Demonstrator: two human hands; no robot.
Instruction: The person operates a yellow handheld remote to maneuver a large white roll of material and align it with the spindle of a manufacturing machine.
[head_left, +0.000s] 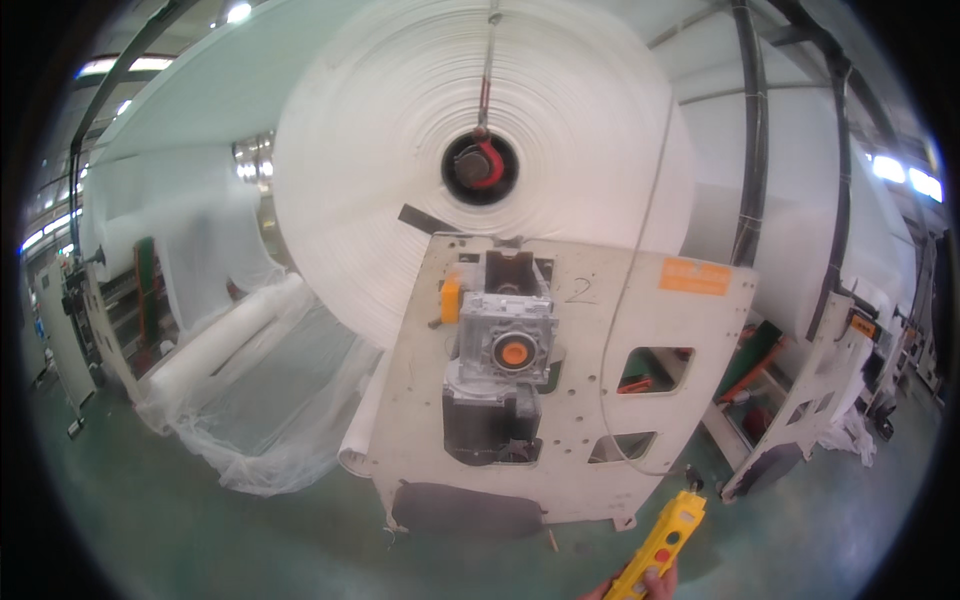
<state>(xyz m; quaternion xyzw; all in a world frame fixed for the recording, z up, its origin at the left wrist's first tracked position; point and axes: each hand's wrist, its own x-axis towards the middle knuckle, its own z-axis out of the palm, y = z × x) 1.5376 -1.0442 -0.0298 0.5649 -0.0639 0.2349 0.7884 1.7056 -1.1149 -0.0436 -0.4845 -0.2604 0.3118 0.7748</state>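
At the lower edge, a yellow pendant controller (662, 545) with red and dark push buttons tilts up to the right. My right hand (661, 583) is closed on its lower end, the thumb lying over the button face. Only a little of my left hand (597, 590) shows, fingers against the controller's left side; the rest is cut off by the picture's edge. Above, a red hook (488, 163) on a hoist line grips the shaft (472, 165) in the core of a huge white roll (360, 130).
A cream machine side plate (590, 400) stands ahead, carrying a gearbox (508, 340) and dark motor (487, 425). A thin cable (612, 345) hangs in front. White film (265, 450) drapes to the green floor at left. Another machine frame (800, 405) stands at right.
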